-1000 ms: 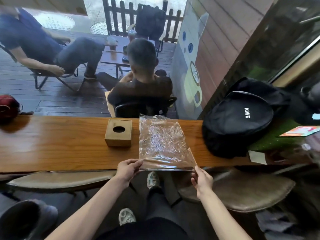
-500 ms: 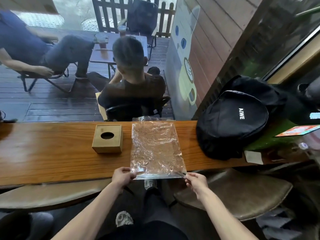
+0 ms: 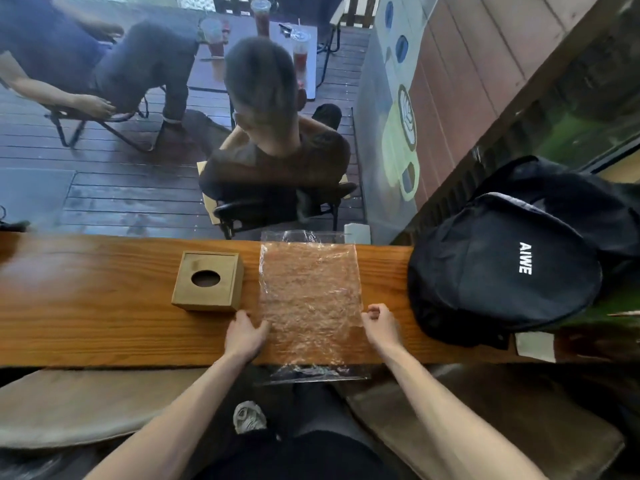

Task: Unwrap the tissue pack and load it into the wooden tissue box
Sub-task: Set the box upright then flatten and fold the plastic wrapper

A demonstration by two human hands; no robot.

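**Operator:** Grip first: my left hand (image 3: 245, 332) lies flat, fingers straight, on the left edge of the clear plastic wrapper (image 3: 310, 299), pressing it to the surface (image 3: 86, 306). My right hand (image 3: 381, 325) has its fingers curled at the wrapper's right edge; I cannot tell whether it pinches the film or just rests beside it.

**Observer:** Where is the wrapper lying?

**Operator:** From the head view, it is spread flat across the wooden surface, crinkled, its far end reaching the surface's back edge and its near end hanging over the front edge above my lap. I cannot make out any tissues in it.

**Observer:** And the box?

**Operator:** The wooden tissue box (image 3: 207, 282) stands upright just left of the wrapper, close but apart from it, oval opening on top. My left hand is just in front of its near right corner.

**Observer:** Anything else nearby?

**Operator:** A black backpack (image 3: 502, 268) with white lettering sits on the right end of the surface, near my right hand. Beyond the surface a seated person (image 3: 273, 133) has their back to me, and another person (image 3: 86, 53) sits at the upper left by a small table (image 3: 221, 69) with drinks.
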